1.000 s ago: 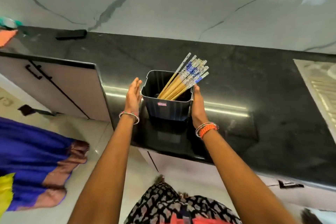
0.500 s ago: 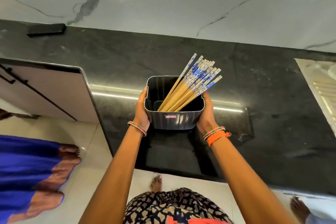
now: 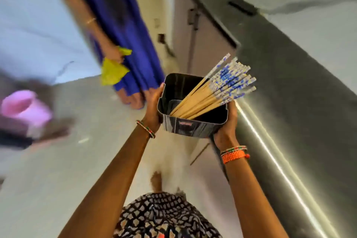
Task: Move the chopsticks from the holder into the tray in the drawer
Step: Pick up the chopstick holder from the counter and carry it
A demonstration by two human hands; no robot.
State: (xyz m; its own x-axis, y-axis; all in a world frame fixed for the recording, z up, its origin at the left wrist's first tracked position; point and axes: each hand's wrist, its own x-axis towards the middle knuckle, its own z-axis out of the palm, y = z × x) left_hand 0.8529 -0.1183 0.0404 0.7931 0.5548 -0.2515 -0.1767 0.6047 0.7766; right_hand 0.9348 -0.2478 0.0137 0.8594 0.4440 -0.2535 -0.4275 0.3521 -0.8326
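Note:
The black square holder (image 3: 190,128) is in the air in front of me, off the counter and over the floor. Several wooden chopsticks (image 3: 216,92) with blue-and-white patterned tops lean out of it toward the upper right. My left hand (image 3: 153,109) grips the holder's left side. My right hand (image 3: 225,130) grips its right side and lower corner. No drawer or tray is in view.
The black counter (image 3: 289,92) runs along the right, its shiny edge close to my right wrist. Pale cabinet doors (image 3: 195,31) stand beyond the holder. A person in a blue garment (image 3: 123,31) holding a yellow cloth stands ahead left. A pink container (image 3: 25,106) sits far left.
Both hands closed on the holder and lifted it off the counter. I have turned left, so the counter now lies to the right and the floor is under the holder.

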